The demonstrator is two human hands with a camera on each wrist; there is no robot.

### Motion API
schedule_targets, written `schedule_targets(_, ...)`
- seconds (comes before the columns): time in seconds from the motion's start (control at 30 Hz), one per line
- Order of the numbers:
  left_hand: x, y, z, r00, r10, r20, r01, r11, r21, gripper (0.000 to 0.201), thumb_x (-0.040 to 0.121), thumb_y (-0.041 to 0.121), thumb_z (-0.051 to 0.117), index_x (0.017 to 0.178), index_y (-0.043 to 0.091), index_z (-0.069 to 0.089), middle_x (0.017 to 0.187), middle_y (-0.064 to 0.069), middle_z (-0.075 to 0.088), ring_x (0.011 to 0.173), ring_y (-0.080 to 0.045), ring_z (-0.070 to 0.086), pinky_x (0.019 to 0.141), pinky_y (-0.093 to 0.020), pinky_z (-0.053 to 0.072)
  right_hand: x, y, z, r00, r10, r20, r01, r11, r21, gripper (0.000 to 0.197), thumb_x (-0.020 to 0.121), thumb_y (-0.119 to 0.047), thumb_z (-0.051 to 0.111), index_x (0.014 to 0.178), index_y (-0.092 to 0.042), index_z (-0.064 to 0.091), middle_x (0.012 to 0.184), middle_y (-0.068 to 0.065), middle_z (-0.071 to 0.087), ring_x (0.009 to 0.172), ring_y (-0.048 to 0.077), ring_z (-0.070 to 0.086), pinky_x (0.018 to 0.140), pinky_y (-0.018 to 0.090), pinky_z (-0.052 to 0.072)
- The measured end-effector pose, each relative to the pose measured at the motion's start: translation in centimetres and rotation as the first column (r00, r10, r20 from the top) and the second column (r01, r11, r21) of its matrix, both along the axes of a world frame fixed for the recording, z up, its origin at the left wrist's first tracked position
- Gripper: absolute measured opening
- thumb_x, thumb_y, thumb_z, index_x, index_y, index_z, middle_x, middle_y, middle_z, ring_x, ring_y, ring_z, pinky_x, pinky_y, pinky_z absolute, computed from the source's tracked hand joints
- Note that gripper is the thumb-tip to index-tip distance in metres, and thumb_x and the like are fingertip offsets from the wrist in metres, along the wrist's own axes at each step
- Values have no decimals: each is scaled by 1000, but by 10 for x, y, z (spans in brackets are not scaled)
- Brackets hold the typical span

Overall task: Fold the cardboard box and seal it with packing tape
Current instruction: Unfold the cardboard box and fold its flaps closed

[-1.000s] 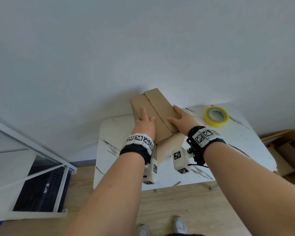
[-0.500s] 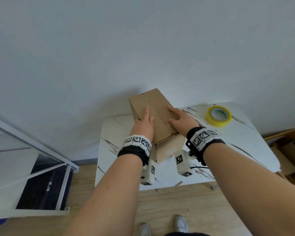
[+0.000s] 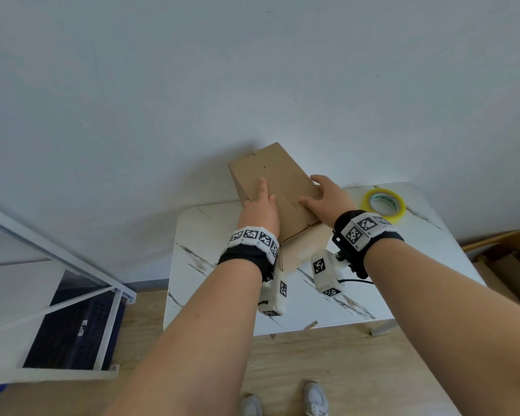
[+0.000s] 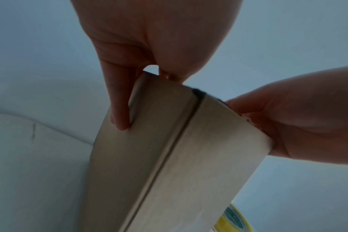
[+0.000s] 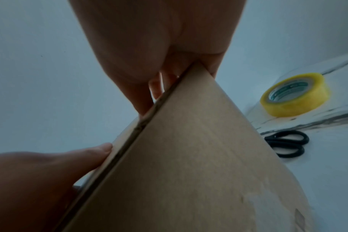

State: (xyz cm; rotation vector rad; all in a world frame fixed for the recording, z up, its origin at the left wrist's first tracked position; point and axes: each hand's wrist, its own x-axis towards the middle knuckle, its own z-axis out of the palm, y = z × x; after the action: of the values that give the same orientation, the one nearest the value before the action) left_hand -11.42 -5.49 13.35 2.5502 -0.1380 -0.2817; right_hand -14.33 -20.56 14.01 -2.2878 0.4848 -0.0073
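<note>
A brown cardboard box (image 3: 272, 172) stands on the white marble table (image 3: 210, 265) against the wall, its top flaps folded flat. My left hand (image 3: 260, 205) wraps over the box's top left edge, thumb on the top. In the left wrist view its fingers (image 4: 119, 113) run down the left side of the box (image 4: 149, 164). My right hand (image 3: 324, 196) holds the top right edge, thumb on the flap and fingers over the side. In the right wrist view the right hand (image 5: 159, 87) straddles that edge. A yellow tape roll (image 3: 383, 204) lies flat to the right.
Black scissors (image 5: 286, 144) lie on the table near the tape roll (image 5: 294, 95). A white metal rack (image 3: 72, 280) stands on the floor at the left. A wooden crate with cardboard (image 3: 511, 265) sits at the right. The wall is right behind the box.
The raised right flap has gone down flat on the box top. Both hands have slid from the middle of the top out to the box's left and right edges.
</note>
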Motion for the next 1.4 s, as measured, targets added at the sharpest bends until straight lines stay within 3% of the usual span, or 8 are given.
schedule_targets(0.2, 4, -24, -8, 999, 2, -51, 3, 995, 101, 57, 101, 46, 24, 152, 33, 3, 139, -25, 36, 112, -37, 54, 92, -40, 43, 13, -23, -4, 995, 57, -87, -65, 994, -84, 65, 89, -40, 61, 147, -22, 39, 145, 2, 49, 130, 22, 48, 107, 36, 39)
schedule_targets(0.37, 12, -31, -19, 951, -178, 254, 84, 936, 342, 50, 102, 30, 26, 151, 31, 17, 161, -4, -4, 149, -29, -3, 119, -49, 6, 10, -24, -13, 999, 29, -18, -29, 999, 26, 65, 90, -39, 61, 148, -26, 37, 147, 0, 47, 132, 20, 46, 109, 34, 38)
schedule_targets(0.5, 22, -36, -16, 937, -288, 200, 217, 923, 317, 49, 101, 20, 26, 150, 20, 26, 161, -2, 11, 149, -24, 5, 121, -43, 5, 2, -24, -15, 1000, 22, -9, -21, 991, 131, 60, 95, -41, 55, 150, -33, 32, 148, -1, 46, 131, 19, 46, 105, 28, 37)
schedule_targets(0.73, 13, -59, -5, 962, -213, 172, 141, 923, 359, 49, 94, 6, 30, 143, 4, 32, 156, -14, 20, 146, -27, 15, 119, -40, 17, 0, -28, -11, 998, -11, -59, 25, 973, 229, 51, 102, -24, 34, 152, -28, 27, 144, 1, 47, 128, 22, 46, 95, 27, 35)
schedule_targets(0.87, 10, -67, -2, 961, -189, 202, 111, 933, 342, 37, 94, 3, 32, 128, 2, 47, 138, -14, 42, 131, -29, 35, 108, -37, 33, -7, -37, -17, 994, -93, -50, 102, 965, 243, 36, 95, -21, 43, 127, -17, 57, 124, 6, 62, 110, 23, 56, 93, 34, 44)
schedule_targets(1.03, 5, -65, -16, 963, -193, 186, 116, 926, 359, 54, 104, 31, 27, 148, 1, 23, 158, -15, 17, 148, -27, 12, 122, -37, 8, -20, -45, -23, 999, -47, 6, 44, 971, 236, 31, 94, -37, 51, 115, -22, 68, 101, -2, 67, 82, 17, 58, 77, 35, 50)
schedule_targets(1.13, 5, -64, -16, 961, -195, 195, 118, 930, 348, 55, 104, 32, 27, 149, 1, 20, 159, -14, 15, 148, -26, 10, 122, -37, 6, -21, -45, -25, 999, -33, 8, 30, 973, 230, 27, 94, -40, 50, 105, -26, 70, 73, -13, 54, 65, 11, 49, 59, 25, 39)
schedule_targets(1.4, 2, -71, 0, 954, -120, 276, 61, 976, 211, 42, 101, 19, 36, 140, 3, 35, 152, -16, 27, 144, -30, 21, 117, -39, 24, -29, -57, -25, 994, -113, -13, 113, 961, 252, 41, 98, -33, 41, 106, -1, 65, 100, 17, 68, 95, 35, 63, 90, 50, 51)
